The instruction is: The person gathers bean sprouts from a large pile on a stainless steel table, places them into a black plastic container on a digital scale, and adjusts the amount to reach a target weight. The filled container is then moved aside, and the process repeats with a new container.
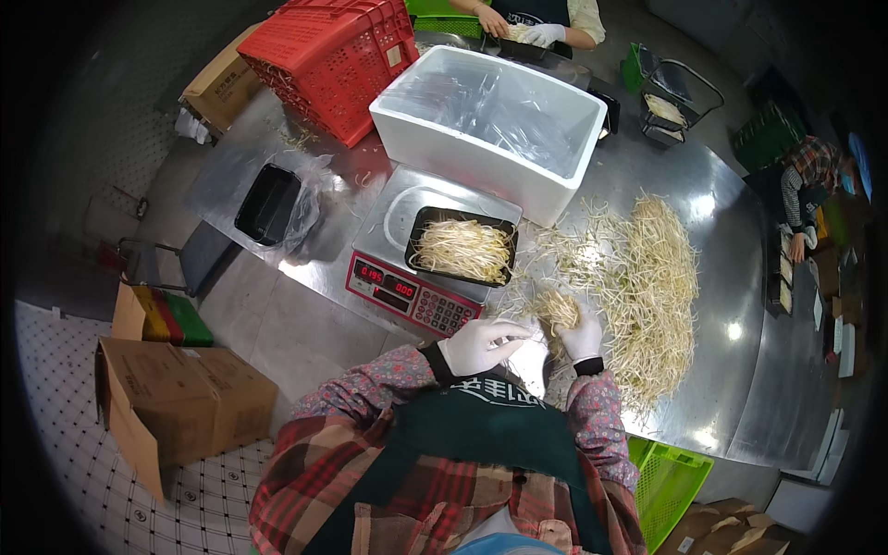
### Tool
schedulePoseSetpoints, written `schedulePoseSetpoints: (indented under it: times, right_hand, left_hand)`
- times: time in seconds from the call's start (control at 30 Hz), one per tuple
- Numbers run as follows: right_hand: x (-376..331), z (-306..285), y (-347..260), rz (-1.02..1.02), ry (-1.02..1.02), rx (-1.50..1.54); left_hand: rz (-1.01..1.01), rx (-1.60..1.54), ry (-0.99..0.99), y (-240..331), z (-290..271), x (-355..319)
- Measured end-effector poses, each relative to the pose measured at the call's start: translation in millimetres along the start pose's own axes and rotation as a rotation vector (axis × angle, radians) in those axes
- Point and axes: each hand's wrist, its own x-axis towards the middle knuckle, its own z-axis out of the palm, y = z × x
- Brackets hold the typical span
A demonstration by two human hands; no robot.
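My right hand (582, 339), in a white glove, is closed round a small bunch of bean sprouts (557, 309) at the table's near edge. To its left my left hand (479, 347), also white-gloved, holds nothing visible, its fingers apart and pointing toward the bunch. Just beyond the hands a black tray (413, 252) filled with bean sprouts (462, 248) rests on the steel plate of a digital scale (407, 294) with a red front panel and lit display. A large heap of loose bean sprouts (659, 296) spreads over the table to the right of my right hand.
Behind the scale stands a white foam box (481, 153) with clear plastic bags, beside a red crate (333, 69). An empty black tray (268, 203) lies in plastic at left. Cardboard boxes (185, 398) sit on the floor. Co-workers' hands (544, 34) are busy across the steel table (712, 370).
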Motion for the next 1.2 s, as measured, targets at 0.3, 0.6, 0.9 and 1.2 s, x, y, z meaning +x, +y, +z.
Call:
schedulePoseSetpoints:
  times: [0.3,0.6,0.9,1.2]
  right_hand:
    - [81.9,-60.0,-151.1,-0.321,0.011,0.22]
    - [113.4,34.0,-227.2,-0.572,-0.186,-0.278]
    - [132.6,-6.5,-216.1,-0.543,-0.484,-0.41]
    - [127.4,-37.2,-190.0,-0.507,-0.517,-0.513]
  left_hand:
    - [-0.009,-0.103,0.719,-51.9,-134.5,-7.7]
    - [0.14,0.677,0.438,-70.3,-134.7,28.2]
    - [-0.091,0.873,0.276,-66.8,-132.3,22.3]
    - [-0.184,0.978,0.233,-69.4,-130.6,21.4]
